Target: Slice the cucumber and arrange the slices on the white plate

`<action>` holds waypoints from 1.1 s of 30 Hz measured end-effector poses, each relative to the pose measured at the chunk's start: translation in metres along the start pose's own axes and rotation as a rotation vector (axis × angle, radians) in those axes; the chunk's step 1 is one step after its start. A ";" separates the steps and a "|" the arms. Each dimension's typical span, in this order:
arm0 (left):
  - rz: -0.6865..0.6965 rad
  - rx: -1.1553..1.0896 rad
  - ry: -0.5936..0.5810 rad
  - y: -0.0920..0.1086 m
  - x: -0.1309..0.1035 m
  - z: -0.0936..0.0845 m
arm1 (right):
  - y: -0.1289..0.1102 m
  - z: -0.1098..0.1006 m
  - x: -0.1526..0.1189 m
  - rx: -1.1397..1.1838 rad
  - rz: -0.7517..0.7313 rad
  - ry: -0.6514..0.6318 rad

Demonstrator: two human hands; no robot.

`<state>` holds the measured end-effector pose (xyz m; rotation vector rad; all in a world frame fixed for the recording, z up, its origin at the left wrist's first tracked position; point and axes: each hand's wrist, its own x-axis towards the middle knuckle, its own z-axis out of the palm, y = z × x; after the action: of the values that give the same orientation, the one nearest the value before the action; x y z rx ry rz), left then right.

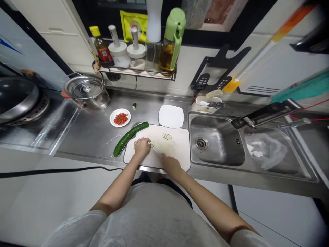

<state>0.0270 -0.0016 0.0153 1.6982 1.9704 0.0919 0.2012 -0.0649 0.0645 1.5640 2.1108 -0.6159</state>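
Note:
My left hand (142, 147) rests over the white cutting board (156, 164) with its fingers curled down on a cucumber piece (152, 144). The hand covers most of that piece. Closed round a handle, my right hand (172, 166) holds a knife (157, 151), its thin blade pointing left toward my left fingertips. A few thin cucumber slices (167, 136) overlap on the upper part of the board. One long green cucumber (128, 138) lies slantwise across the board's left edge, partly on the steel counter.
Behind the board are a white square plate (171, 116), a small plate of chopped red pieces (120, 118) and a cucumber end (134, 105). A sink (218, 137) lies right; a lidded steel pot (88, 92) stands left. Bottles and jars fill a wall rack (138, 70).

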 end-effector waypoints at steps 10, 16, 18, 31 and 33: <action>-0.007 0.002 -0.012 0.009 0.003 -0.002 | 0.018 0.001 -0.026 0.065 0.032 -0.115; -0.032 -0.110 -0.010 0.008 -0.010 -0.010 | 0.031 0.010 -0.035 0.141 0.026 -0.108; -0.030 -0.156 -0.001 -0.002 -0.017 -0.016 | 0.031 0.009 -0.035 0.153 0.026 -0.116; -0.188 -0.113 0.106 -0.055 -0.029 -0.034 | 0.031 0.008 -0.033 0.155 0.005 -0.118; -0.161 -0.086 0.128 -0.056 -0.028 -0.031 | 0.030 0.008 -0.034 0.157 0.011 -0.120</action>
<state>-0.0352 -0.0304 0.0299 1.5066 2.1571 0.2286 0.2395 -0.0876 0.0754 1.5776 2.0050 -0.8682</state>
